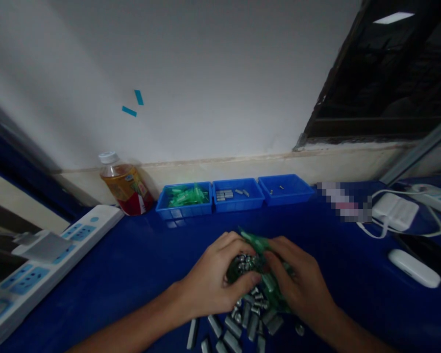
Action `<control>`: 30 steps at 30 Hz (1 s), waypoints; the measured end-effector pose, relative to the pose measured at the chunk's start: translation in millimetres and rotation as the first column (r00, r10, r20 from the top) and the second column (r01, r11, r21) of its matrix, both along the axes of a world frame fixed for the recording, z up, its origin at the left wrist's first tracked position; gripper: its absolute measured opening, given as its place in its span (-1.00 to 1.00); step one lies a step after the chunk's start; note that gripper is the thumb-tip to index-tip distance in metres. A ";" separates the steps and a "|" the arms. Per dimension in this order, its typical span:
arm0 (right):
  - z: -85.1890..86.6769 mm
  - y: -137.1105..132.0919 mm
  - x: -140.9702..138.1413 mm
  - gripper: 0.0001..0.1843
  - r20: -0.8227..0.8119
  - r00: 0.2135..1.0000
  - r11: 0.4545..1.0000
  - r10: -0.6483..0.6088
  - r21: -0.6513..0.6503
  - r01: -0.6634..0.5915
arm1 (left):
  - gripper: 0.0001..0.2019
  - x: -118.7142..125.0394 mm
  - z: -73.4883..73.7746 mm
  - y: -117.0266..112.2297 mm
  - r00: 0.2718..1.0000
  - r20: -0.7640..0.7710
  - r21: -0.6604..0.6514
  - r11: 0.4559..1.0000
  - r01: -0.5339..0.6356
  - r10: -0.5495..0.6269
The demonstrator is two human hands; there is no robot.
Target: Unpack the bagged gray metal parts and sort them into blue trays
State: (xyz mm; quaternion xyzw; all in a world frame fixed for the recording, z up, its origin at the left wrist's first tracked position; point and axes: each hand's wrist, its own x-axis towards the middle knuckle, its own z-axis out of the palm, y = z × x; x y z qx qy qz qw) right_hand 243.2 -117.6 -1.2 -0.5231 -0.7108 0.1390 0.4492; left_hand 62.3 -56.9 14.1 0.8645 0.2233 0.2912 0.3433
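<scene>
My left hand [216,277] is curled around a cluster of small shiny metal screws [245,263]. Facing it, my right hand [303,277] is closed on green translucent plastic pieces [274,290], some poking out above and below its fingers. The two hands nearly meet, and blur hides which fingertips touch. Under them on the blue tabletop lies a loose pile of grey metal bars [232,341], with more screws [256,299] mixed in at its top. The palms are hidden from view.
Three blue trays line the wall: one with green pieces [187,196], one with metal bars [225,195], one with a few tiny parts [281,187]. A drink bottle [127,186] and power strip [64,255] stand left; a white case [414,268] and charger [397,211] lie right.
</scene>
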 end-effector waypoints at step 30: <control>-7.6 8.3 31.7 -0.69 0.313 0.950 0.989 0.010 0.135 -0.055 | -0.64 2.2 28.3 134.2 0.492 -0.516 0.599 0.706 -0.378 0.701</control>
